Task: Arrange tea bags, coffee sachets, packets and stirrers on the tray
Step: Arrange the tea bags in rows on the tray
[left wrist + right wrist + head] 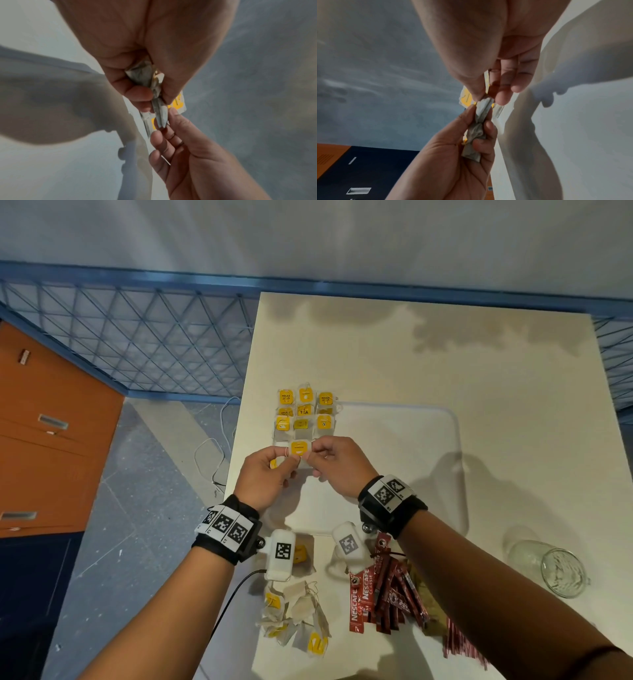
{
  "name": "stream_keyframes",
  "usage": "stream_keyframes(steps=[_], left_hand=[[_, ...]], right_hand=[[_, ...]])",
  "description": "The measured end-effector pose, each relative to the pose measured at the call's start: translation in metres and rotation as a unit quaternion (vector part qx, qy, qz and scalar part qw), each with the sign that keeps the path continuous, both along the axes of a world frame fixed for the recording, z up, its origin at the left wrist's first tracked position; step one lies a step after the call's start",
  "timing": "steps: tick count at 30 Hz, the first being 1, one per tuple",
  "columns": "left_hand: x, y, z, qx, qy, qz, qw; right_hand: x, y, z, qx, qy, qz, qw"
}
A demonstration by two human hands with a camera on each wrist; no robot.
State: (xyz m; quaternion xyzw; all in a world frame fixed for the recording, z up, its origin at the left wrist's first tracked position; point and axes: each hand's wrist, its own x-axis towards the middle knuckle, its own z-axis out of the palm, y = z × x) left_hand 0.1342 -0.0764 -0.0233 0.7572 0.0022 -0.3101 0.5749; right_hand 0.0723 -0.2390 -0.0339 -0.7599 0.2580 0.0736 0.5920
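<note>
Both hands up over the tray's (394, 474) near-left area, sharing one tea bag (300, 448). Left hand (263, 477) pinching the crumpled pouch (142, 75) between thumb and fingers; right hand (337, 463) pinching the other end near the yellow tag (178, 104), remaining fingers loosely extended. Bag clear of the tray surface, just short of the rows already laid.

Laid tea bags (305, 412) sitting in a tidy grid at the tray's far-left corner, tags up. Loose pile of tea bags (294, 621) at the tabletop's (445, 364) near edge, left side; coffee sachets (380, 594) just right of that pile, thin red stirrers (459, 642) further right near the same edge. Glass jar (551, 566) lying on its side toward the tabletop's right edge, well apart from the tray.

Handling, as judgement:
- Very light, limp paper pouch; no stiffness, folds and creases under any squeeze. Already looks crumpled in the left-wrist view.
- Likely tears if the two ends get pulled hard; gentle tension only to flatten.
- Tag on a thin string: snags and tangles easily, flips over on release.
- Best hold: light fingertip pinch at opposite pouch edges, tag steadied separately, then flat placement with tag facing up to match the grid.
- Not slippery; main risk is nudging neighbouring bags out of line on set-down.
</note>
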Motion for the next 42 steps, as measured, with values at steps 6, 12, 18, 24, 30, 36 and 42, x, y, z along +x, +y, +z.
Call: stream_keyframes(steps=[6, 12, 18, 24, 30, 36, 42], left_hand=[[0.005, 0.009, 0.004, -0.069, 0.080, 0.121, 0.987], [0.020, 0.028, 0.007, -0.178, 0.189, 0.181, 0.949], [0.024, 0.038, -0.006, -0.163, 0.191, 0.188, 0.949], [0.020, 0.038, -0.010, -0.117, 0.188, 0.186, 0.957], [0.015, 0.026, -0.004, -0.133, 0.188, 0.178, 0.957], [0.013, 0.020, -0.006, -0.086, 0.156, 0.126, 0.976], [0.015, 0.019, -0.004, -0.056, 0.106, 0.060, 0.991]], right_hand=[[0.028, 0.010, -0.007, -0.031, 0.018, -0.040, 0.999], [0.046, 0.023, -0.010, -0.089, 0.046, -0.010, 0.995], [0.050, 0.031, -0.018, -0.152, 0.075, 0.020, 0.985], [0.052, 0.029, -0.011, -0.199, 0.077, 0.057, 0.975], [0.040, 0.029, -0.015, -0.120, 0.054, 0.007, 0.991], [0.019, 0.029, 0.000, 0.023, -0.017, 0.020, 0.999], [0.002, 0.019, -0.013, 0.052, -0.035, 0.027, 0.998]])
